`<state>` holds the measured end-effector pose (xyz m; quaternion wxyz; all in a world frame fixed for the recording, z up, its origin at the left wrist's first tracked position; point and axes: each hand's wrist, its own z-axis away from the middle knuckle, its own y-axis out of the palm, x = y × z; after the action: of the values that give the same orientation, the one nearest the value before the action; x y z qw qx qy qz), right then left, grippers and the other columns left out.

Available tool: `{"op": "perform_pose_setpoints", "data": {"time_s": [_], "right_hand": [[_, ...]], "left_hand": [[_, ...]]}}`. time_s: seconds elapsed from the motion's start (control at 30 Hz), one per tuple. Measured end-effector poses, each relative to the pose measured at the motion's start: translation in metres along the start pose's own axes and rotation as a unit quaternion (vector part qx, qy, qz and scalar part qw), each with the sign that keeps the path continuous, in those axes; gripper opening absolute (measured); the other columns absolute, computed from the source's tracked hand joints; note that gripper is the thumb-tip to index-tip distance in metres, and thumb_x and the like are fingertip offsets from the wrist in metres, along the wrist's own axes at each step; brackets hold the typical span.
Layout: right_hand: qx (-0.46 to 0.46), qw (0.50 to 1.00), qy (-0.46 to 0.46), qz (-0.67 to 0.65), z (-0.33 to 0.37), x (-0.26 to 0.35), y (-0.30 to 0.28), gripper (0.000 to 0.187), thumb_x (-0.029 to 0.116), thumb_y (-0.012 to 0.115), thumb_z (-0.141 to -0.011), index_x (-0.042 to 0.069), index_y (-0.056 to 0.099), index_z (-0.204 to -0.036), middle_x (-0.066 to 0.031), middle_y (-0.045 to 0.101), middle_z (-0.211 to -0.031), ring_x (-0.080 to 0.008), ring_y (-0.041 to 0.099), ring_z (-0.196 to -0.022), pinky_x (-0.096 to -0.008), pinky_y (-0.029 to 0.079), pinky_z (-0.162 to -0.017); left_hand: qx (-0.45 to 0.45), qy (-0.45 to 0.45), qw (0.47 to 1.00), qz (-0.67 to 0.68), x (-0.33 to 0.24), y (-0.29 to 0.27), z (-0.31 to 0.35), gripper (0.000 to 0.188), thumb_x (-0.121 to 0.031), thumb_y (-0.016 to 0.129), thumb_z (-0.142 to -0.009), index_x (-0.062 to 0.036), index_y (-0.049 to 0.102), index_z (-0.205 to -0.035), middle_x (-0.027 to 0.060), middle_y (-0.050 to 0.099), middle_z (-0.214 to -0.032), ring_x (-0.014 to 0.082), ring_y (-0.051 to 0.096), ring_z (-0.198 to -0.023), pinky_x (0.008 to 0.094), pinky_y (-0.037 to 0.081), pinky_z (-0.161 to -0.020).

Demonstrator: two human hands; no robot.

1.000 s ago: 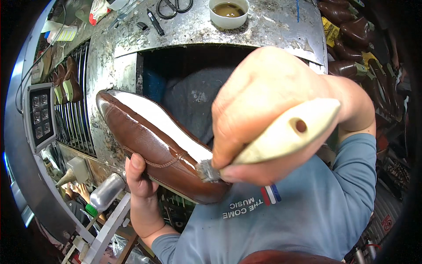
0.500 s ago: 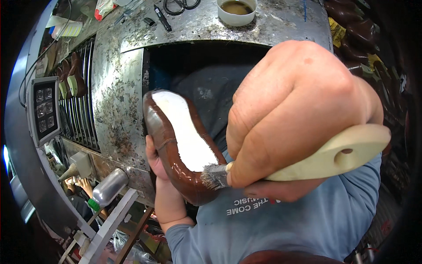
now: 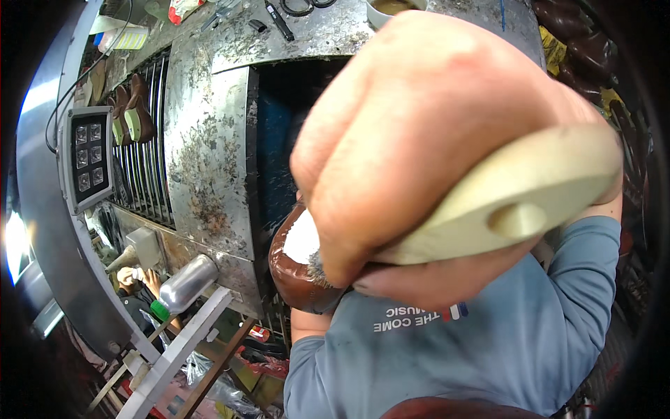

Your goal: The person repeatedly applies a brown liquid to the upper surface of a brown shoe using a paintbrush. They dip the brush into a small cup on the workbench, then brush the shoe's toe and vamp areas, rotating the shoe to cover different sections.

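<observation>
My right hand [image 3: 426, 140], close to the camera and covering much of the view, is closed round the pale wooden handle of a paintbrush [image 3: 579, 167]. The grey bristles meet the edge of the white bottom of a glossy brown leather shoe [image 3: 296, 281], held sole up. Only the near end of the shoe shows; my right hand covers the rest. Of my left hand [image 3: 299, 195] just a fingertip appears at the shoe's far side, with the forearm below; it supports the shoe, its other fingers hidden.
A worn metal bench [image 3: 202, 153] surrounds a dark opening. On it are a bowl of brownish liquid [image 3: 380, 15], a black marker [image 3: 279, 21] and scissors [image 3: 307, 5]. A lamp [image 3: 88, 159], a metal bottle [image 3: 185, 283] and brown shoes [image 3: 137, 112] are left; another person's hands [image 3: 146, 278] show beyond.
My right hand and brush have come up closer to the camera and leftward, now covering most of the shoe. The shoe sits farther right in view, and the whole view has shifted.
</observation>
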<state>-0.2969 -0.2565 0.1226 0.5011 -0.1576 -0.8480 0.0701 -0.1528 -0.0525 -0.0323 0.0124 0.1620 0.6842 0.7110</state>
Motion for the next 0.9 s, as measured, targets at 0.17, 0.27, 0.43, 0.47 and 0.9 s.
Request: {"op": "perform_pose_setpoints", "data": {"time_s": [0.17, 0.27, 0.43, 0.47, 0.9], "right_hand": [[0.021, 1.000, -0.002, -0.013, -0.015, -0.013, 0.010, 0.016, 0.016, 0.077, -0.082, 0.001, 0.074, -0.088, -0.0105, 0.070, -0.076, -0.0227, 0.069, -0.066, -0.0333, 0.055, -0.059], [0.034, 0.999, -0.007, -0.023, -0.025, -0.024, 0.015, 0.017, 0.016, 0.077, -0.082, 0.001, 0.074, -0.088, -0.0107, 0.070, -0.077, -0.0227, 0.069, -0.067, -0.0333, 0.055, -0.060], [0.027, 1.000, 0.003, -0.012, -0.025, -0.033, 0.015, 0.019, 0.017, 0.077, -0.082, 0.001, 0.074, -0.089, -0.0111, 0.071, -0.078, -0.0225, 0.069, -0.068, -0.0333, 0.056, -0.061], [0.032, 0.999, 0.000, -0.014, -0.027, -0.037, 0.017, 0.019, 0.018, 0.077, -0.082, 0.001, 0.074, -0.089, -0.0111, 0.071, -0.078, -0.0225, 0.069, -0.068, -0.0333, 0.056, -0.061], [0.044, 0.999, 0.017, 0.002, -0.035, -0.035, 0.008, 0.023, 0.021, 0.077, -0.083, 0.000, 0.074, -0.091, -0.0121, 0.072, -0.080, -0.0221, 0.069, -0.071, -0.0334, 0.056, -0.065]], "left_hand": [[0.042, -0.133, 0.982, 0.124, 0.010, -0.027, 0.000, 0.062, -0.042, 0.037, -0.106, -0.0058, 0.031, -0.156, 0.0243, 0.064, -0.107, 0.0295, 0.066, -0.083, 0.0369, 0.051, -0.065], [0.049, -0.173, 0.969, 0.172, 0.014, -0.038, 0.003, 0.061, -0.040, 0.037, -0.107, -0.0051, 0.030, -0.156, 0.0256, 0.067, -0.099, 0.0295, 0.068, -0.074, 0.0356, 0.053, -0.056], [0.057, -0.184, 0.961, 0.197, 0.028, -0.046, 0.001, 0.060, -0.035, 0.039, -0.108, -0.0044, 0.026, -0.157, 0.0246, 0.070, -0.082, 0.0279, 0.070, -0.054, 0.0313, 0.053, -0.039], [0.074, -0.178, 0.962, 0.195, 0.032, -0.044, -0.002, 0.061, -0.034, 0.041, -0.107, -0.0048, 0.024, -0.157, 0.0233, 0.071, -0.081, 0.0282, 0.070, -0.055, 0.0319, 0.053, -0.040], [0.088, -0.136, 0.980, 0.116, -0.010, -0.002, -0.042, 0.064, -0.044, 0.046, -0.104, -0.0052, 0.031, -0.153, 0.0192, 0.069, -0.089, 0.0286, 0.067, -0.068, 0.0373, 0.054, -0.055]]}}
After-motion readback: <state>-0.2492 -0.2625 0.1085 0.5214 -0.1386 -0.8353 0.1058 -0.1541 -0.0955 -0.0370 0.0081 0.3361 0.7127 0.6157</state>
